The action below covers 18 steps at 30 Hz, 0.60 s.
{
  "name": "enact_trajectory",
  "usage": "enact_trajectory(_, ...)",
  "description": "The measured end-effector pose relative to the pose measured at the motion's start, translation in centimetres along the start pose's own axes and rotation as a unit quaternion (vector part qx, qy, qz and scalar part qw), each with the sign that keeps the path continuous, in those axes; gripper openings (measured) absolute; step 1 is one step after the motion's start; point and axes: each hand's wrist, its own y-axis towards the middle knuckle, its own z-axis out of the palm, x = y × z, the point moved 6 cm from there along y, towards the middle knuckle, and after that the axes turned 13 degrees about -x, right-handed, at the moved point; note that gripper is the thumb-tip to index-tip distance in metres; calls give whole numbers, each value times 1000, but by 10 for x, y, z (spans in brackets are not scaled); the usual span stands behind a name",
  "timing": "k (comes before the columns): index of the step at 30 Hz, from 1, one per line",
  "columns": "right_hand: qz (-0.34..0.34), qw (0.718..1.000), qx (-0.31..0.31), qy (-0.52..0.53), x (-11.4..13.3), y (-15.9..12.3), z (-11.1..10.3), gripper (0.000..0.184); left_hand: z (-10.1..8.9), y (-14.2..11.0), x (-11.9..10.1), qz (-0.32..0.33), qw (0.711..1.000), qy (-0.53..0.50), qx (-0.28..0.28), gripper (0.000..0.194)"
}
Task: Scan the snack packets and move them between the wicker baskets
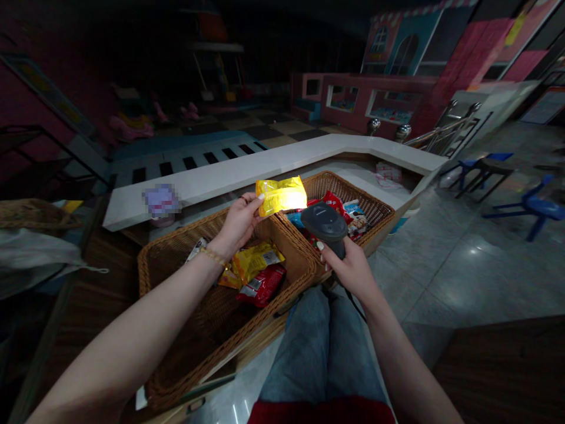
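My left hand (241, 222) pinches the left end of a yellow snack packet (272, 198), raised above the left wicker basket (216, 359). A dark barcode scanner (324, 222) is gripped by its handle in my right hand (348, 265). Its light falls brightly on the packet's right part, and a small gap separates the two. Beneath my left hand, another yellow packet (258, 261) and a red packet (263, 287) lie in the left basket. The right wicker basket (375, 207) holds several packets, among them a red one (336, 203) and a blue-and-white one (355, 215).
A white counter ledge (238, 166) runs behind the baskets. To the left are a grey cloth bag (35, 262) and another wicker basket (30, 213). Blue chairs (529, 206) stand on the tiled floor at right. The scanner's cord (356, 306) hangs beside my legs.
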Motion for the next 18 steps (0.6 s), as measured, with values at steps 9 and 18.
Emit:
enact_trajectory(9, 26, 999, 5, 42, -10, 1, 1, 32, -1, 2, -11, 38, 998, 43, -14, 16)
enact_trajectory(18, 58, 991, 11, 124, -4, 1, 3, 36, -23, 1, -73, 240, 952, 166, -91, 26)
